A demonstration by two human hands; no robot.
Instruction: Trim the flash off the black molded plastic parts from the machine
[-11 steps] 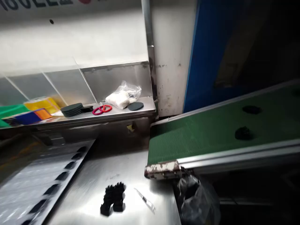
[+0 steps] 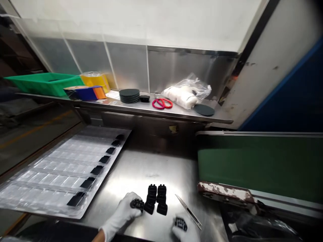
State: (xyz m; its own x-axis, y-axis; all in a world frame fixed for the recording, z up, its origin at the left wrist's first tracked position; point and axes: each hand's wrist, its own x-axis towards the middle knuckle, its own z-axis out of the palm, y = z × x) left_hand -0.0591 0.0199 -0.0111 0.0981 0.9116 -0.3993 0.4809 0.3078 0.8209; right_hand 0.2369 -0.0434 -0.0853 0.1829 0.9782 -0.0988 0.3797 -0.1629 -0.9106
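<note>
Both my hands wear white gloves. My left hand [image 2: 124, 211] is closed around a small black plastic part [image 2: 137, 204], just left of the rows of black parts on the steel table. My right hand [image 2: 186, 232], partly cut off by the bottom edge, grips another black plastic part [image 2: 180, 224]. Between and beyond my hands, several black plastic parts [image 2: 156, 199] lie in two short rows. Right of them rests a slim metal knife [image 2: 188, 211], its pointed end away from me, close to my right hand.
On the left lies a clear plastic tray [image 2: 83, 210] with black parts along its right side. A green conveyor belt [image 2: 259, 164] runs at right. The back shelf [image 2: 181, 112] bears a green bin [image 2: 47, 85], scissors [image 2: 162, 104], black discs [image 2: 129, 95] and a plastic bag [image 2: 188, 92].
My view has swung left, bringing more of the tray and shelf into sight. Both my hands have come into view, each holding a black part. The parts seen on the conveyor are out of view.
</note>
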